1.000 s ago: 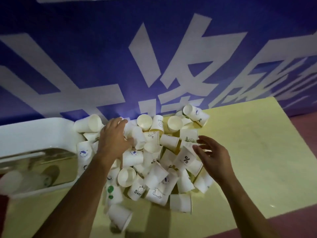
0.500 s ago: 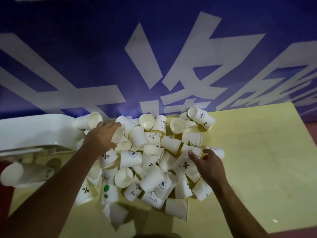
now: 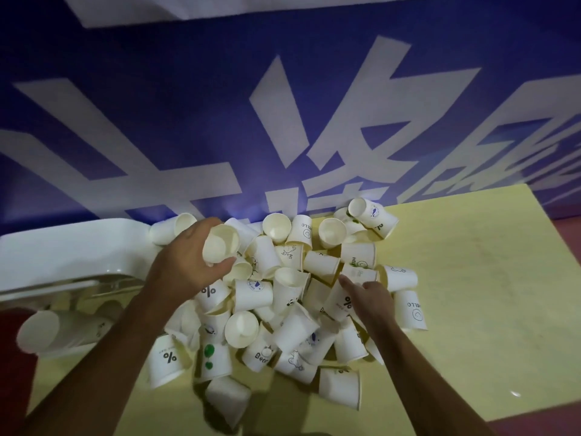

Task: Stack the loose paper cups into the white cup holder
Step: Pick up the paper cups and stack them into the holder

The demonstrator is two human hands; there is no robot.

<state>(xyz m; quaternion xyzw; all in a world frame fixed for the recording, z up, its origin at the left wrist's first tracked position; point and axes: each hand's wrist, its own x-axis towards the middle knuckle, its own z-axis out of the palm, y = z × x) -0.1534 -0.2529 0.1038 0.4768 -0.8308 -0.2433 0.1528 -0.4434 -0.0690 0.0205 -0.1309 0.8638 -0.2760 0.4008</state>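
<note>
Gripping 1 plain paper cup point(image 3: 220, 244) around its tapered wall, the left hand point(image 3: 185, 269) had fingers and thumb curled about it, with the round open mouth facing the camera just above the heap. Below and right of those fingers lay the loose paper cups point(image 3: 283, 309), a tumbled pile of thin, matte white cones, some on their sides, some mouth-up, printed with "%", "HELLO" and small cartoon figures. The right hand point(image 3: 372, 298) rested on the pile with its index finger stretched straight, the tip touching a cup wall; its other fingers lay relaxed and grasped nothing. Left of the left-hand fingers, just beside the pile, sat the white cup holder point(image 3: 63, 250), smooth glossy plastic with rounded corners, and a nested row of cups point(image 3: 41, 336) lay sideways at its near end. Everything rested on a yellow table point(image 3: 471, 294) before a blue banner point(image 3: 157, 127) bearing large white characters.
</note>
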